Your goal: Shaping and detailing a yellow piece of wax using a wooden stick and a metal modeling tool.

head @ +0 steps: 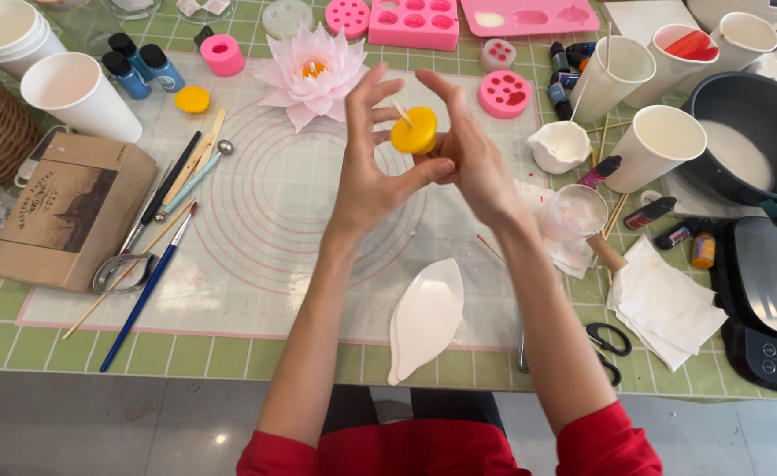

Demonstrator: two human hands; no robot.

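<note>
Both my hands are raised above a translucent work mat [256, 220] with printed circles. Between them sits a small yellow round wax piece [414, 130] with a thin wooden stick [400, 109] poking from its top. My left hand [373, 167] cups it from the left, thumb under it, fingers spread upward. My right hand [469, 154] holds it from the right and behind. A pale pink wax lotus flower [311, 72] lies on the mat just beyond my hands.
White leaf-shaped dish [425, 319] at the near mat edge. Brushes and tools [164, 220] and a cardboard box [67, 207] on the left. Paper cups [657, 141], dark pot [750, 132], scale [772, 300], scissors [607, 339], tissues on the right. Pink silicone moulds [413, 19] at the back.
</note>
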